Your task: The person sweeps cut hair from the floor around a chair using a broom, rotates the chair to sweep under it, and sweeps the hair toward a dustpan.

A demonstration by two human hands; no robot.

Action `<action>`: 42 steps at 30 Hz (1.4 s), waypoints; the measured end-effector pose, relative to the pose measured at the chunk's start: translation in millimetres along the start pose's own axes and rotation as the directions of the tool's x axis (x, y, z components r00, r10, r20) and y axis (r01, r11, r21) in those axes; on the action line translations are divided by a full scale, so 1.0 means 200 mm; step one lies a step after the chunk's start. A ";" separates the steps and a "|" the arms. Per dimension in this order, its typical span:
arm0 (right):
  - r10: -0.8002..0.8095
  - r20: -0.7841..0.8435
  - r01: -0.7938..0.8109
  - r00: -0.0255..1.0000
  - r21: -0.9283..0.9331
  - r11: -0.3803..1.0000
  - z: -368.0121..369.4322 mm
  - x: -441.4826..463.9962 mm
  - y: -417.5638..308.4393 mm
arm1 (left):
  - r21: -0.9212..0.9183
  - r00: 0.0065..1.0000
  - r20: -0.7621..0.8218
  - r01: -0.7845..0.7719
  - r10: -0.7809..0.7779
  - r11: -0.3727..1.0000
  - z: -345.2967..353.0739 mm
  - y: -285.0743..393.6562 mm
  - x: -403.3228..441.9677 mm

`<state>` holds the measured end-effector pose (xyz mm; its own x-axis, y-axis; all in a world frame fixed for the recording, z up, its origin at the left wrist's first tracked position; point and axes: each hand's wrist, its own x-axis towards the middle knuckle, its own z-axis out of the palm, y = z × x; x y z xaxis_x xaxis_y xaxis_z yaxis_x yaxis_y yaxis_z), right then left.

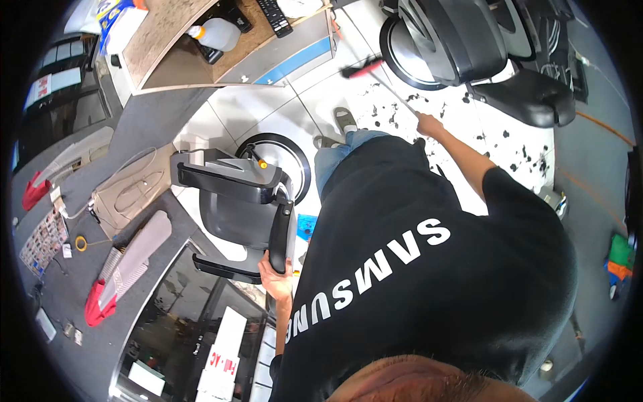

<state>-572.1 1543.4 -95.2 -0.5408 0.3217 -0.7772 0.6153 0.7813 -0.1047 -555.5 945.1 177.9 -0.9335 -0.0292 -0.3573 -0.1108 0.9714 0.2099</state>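
My right hand (pixel 429 125) is closed around the thin handle of a broom (pixel 395 95). The broom's red head with dark bristles (pixel 362 68) is on the white tiled floor (pixel 268 107), near the round base of a black salon chair. Dark hair clippings (pixel 512 154) lie scattered over the tiles below and to the right of the handle. On the left, my left hand (pixel 276 276) grips the end of the black armrest (pixel 280 234) of a second salon chair (pixel 231 218).
The other black chair (pixel 455 40) stands at upper right. A wooden cabinet (pixel 161 40) holds a spray bottle (pixel 220 34) and a remote (pixel 273 17). A grey counter (pixel 167 120) with cords runs down the left, beside a mirror (pixel 177 315). Sandalled feet (pixel 345 120) stand between the chairs.
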 end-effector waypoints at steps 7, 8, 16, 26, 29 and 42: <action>0.004 -0.012 -0.001 1.000 0.237 0.971 -0.17 -0.39 -0.09 | -0.016 1.000 -0.006 0.010 -0.010 1.000 -0.02 0.01 0.02; -0.029 -0.028 0.034 0.999 0.209 0.977 -0.15 -0.33 -0.12 | -0.036 1.000 -0.017 0.002 -0.003 0.999 -0.01 0.01 0.02; -0.336 -0.084 0.345 0.938 0.171 0.923 -0.06 0.21 -0.44 | -0.035 0.997 -0.066 -0.041 0.039 0.999 -0.02 -0.02 0.02; -0.102 0.279 0.087 0.955 0.067 0.994 -0.21 -0.22 -0.11 | -0.050 0.998 -0.069 -0.015 0.012 0.999 -0.05 0.00 0.04; -0.239 0.072 0.249 0.968 -0.232 0.940 -0.14 -0.22 -0.34 | -0.047 0.998 -0.067 0.000 -0.003 0.999 -0.06 0.01 0.04; -0.139 -0.033 0.130 0.990 -0.195 0.972 -0.03 -0.23 -0.41 | 0.044 0.999 -0.040 -0.001 0.003 0.999 -0.03 -0.10 -0.02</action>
<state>-601.9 1467.6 -46.5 -0.6396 0.2273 -0.7343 0.4160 0.9056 -0.0820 -550.8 923.8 180.0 -0.9467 -0.0359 -0.3203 -0.0947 0.9809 0.1700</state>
